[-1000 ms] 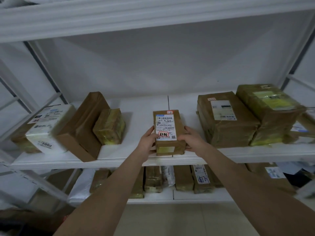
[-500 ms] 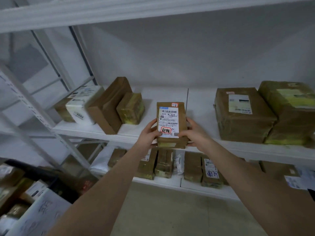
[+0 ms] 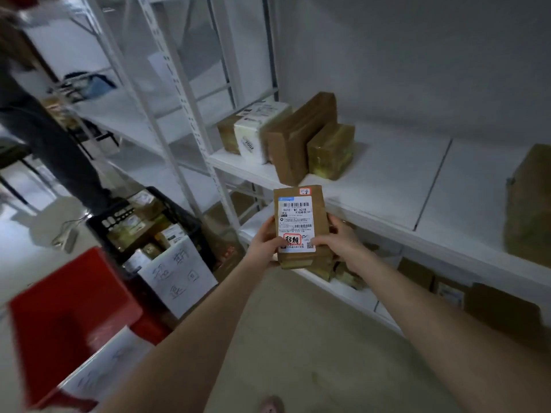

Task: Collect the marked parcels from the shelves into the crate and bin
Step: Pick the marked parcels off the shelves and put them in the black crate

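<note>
Both hands are busy: the left hand and the right hand grasp the marked parcel by its sides, in the air before the shelf. The black crate on the floor holds several parcels. The red bin is blurred. Other parcels stand on the shelf, so I judge much remains.

Parcel held between left hand and right hand, before the shelf edge; boxes side by side on its left end; crate on floor further left, bin just before it.
</note>
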A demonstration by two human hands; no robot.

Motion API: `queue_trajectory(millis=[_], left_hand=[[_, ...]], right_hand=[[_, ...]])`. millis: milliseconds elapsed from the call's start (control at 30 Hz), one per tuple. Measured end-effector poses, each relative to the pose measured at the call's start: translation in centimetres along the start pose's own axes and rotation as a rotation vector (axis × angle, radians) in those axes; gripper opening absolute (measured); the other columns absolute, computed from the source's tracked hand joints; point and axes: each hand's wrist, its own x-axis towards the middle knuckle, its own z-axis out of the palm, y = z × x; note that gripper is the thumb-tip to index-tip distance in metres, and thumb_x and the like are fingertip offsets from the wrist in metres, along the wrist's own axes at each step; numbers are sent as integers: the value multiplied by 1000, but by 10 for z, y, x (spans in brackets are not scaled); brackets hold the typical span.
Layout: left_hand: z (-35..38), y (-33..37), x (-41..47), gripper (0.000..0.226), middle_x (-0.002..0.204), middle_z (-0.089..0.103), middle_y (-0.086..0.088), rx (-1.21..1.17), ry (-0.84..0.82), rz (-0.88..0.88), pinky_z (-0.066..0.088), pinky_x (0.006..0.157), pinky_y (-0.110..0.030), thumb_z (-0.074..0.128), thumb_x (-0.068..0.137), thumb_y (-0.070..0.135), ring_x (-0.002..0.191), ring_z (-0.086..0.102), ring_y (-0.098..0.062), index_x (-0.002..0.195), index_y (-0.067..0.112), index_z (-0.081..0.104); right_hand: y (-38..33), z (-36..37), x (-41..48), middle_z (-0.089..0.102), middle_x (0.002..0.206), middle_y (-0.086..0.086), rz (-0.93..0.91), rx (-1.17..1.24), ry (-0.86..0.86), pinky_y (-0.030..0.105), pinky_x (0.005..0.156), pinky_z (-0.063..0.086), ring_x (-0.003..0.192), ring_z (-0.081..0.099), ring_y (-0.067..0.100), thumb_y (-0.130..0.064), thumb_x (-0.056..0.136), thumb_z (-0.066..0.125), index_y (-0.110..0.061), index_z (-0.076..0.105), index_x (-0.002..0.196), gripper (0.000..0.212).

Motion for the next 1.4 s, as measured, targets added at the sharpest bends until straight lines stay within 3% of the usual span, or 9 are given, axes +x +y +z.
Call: queue_trajectory(millis=[133, 267, 500, 567, 700, 767, 1067, 1233, 1400], left_hand=[[-60, -14, -12, 63, 104, 68, 3, -48, 119, 6, 56, 59, -24, 55, 86, -7, 82, 70, -10, 132, 34, 41], [-120, -25, -21, 66, 121, 63, -5, -47, 213, -7, 57, 70, -26, 59, 85, -4, 101, 65, -19, 142, 24, 39], [-240, -40, -23, 68, 115, 65, 1, -120, 318, -118, 54, 59, -27, 53, 89, -3, 90, 65, -13, 141, 36, 35], [-279, -45, -22, 66, 115, 66, -1, -131, 352, -131, 57, 65, -31, 54, 88, -3, 94, 66, -17, 141, 33, 37], [-355, -51, -13, 70, 109, 66, 1, -168, 402, -168, 58, 77, -42, 55, 87, -2, 93, 68, -20, 143, 35, 35], [-386, -52, -7, 70, 113, 64, -1, -187, 420, -183, 58, 79, -45, 56, 87, -2, 96, 67, -23, 144, 34, 35], [-456, -57, 53, 73, 120, 62, -2, -248, 453, -196, 55, 88, -50, 55, 87, -2, 103, 66, -24, 146, 32, 31], [-491, -43, 111, 69, 115, 64, 1, -251, 500, -206, 57, 84, -45, 55, 87, -3, 96, 67, -19, 144, 32, 36], [-536, -36, 178, 71, 121, 64, 0, -250, 591, -222, 56, 84, -49, 56, 83, -3, 99, 68, -23, 143, 32, 39]], right_hand=[[-2, 62, 10, 56, 133, 1, -7, -55, -98, 39, 96, 49, 114, 56, 20, -10, 76, 76, -29, 36, 145, 81], [-6, 125, 21, 58, 130, 1, -5, -71, -188, 38, 92, 51, 104, 57, 16, -8, 77, 75, -28, 37, 144, 80], [-17, 253, 47, 60, 129, -1, 8, -128, -338, 32, 89, 51, 110, 58, 17, -6, 71, 76, -25, 40, 143, 83], [-22, 292, 54, 60, 128, -1, 19, -154, -365, 23, 78, 46, 104, 55, 14, -6, 74, 75, -23, 39, 144, 81], [-31, 367, 70, 55, 128, -4, 46, -163, -413, 28, 86, 46, 104, 51, 14, -6, 76, 74, -24, 36, 146, 82], [-36, 398, 77, 57, 118, -5, 64, -150, -435, 27, 81, 49, 101, 55, 15, -5, 77, 73, -27, 38, 145, 79], [-54, 467, 143, 55, 132, -2, 117, -169, -463, 32, 83, 50, 106, 55, 17, -4, 79, 71, -28, 37, 145, 78], [-69, 503, 214, 54, 136, 1, 115, -198, -495, 43, 97, 50, 114, 57, 21, -6, 76, 73, -30, 31, 148, 86], [-87, 547, 285, 58, 130, 1, 116, -175, -564, 28, 78, 52, 100, 56, 14, -2, 83, 67, -29, 36, 146, 75]])
